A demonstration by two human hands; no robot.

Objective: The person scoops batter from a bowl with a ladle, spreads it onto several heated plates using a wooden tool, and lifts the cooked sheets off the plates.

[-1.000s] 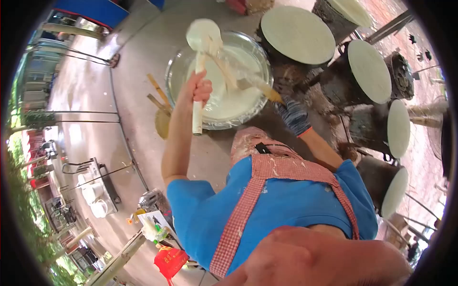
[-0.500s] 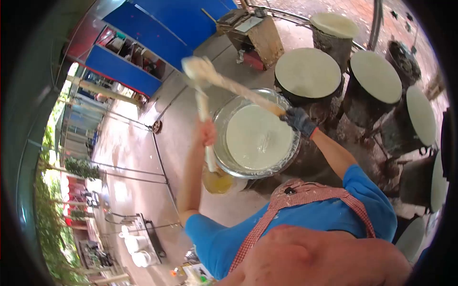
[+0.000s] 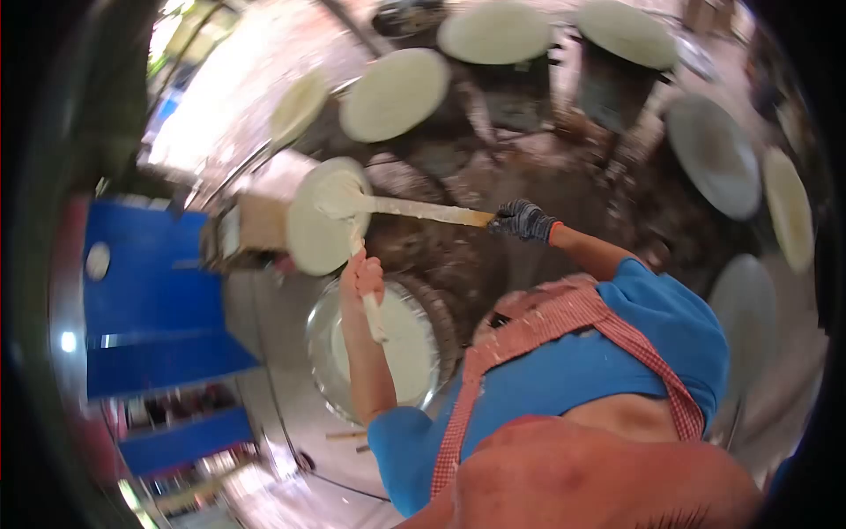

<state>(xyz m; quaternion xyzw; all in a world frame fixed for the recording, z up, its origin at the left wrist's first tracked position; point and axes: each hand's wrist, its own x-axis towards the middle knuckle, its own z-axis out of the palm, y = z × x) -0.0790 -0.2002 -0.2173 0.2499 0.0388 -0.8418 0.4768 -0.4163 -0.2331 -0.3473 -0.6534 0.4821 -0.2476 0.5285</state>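
Ground [image 3: 261, 304] lies under all the big things. Pale round tops [image 3: 395, 95] on dark stands curve around the front and right side, perhaps so a person can turn and reach each one. A wide basin [image 3: 318, 361] with white mix [image 3: 405, 348] in it sits just by the near edge of the closest round top [image 3: 307, 236], maybe to keep the mix close. By that top's far right edge, the coated ends of a long paddle [image 3: 427, 210] and a scoop [image 3: 374, 317] cross; I can't tell if they touch the top. The right hand [image 3: 524, 220], in a striped glove, has its fingers wrapped around the paddle's brown end, likely because it is cleaner there. The bare left hand [image 3: 367, 276] grips the scoop's handle partway along, probably to keep it steady.
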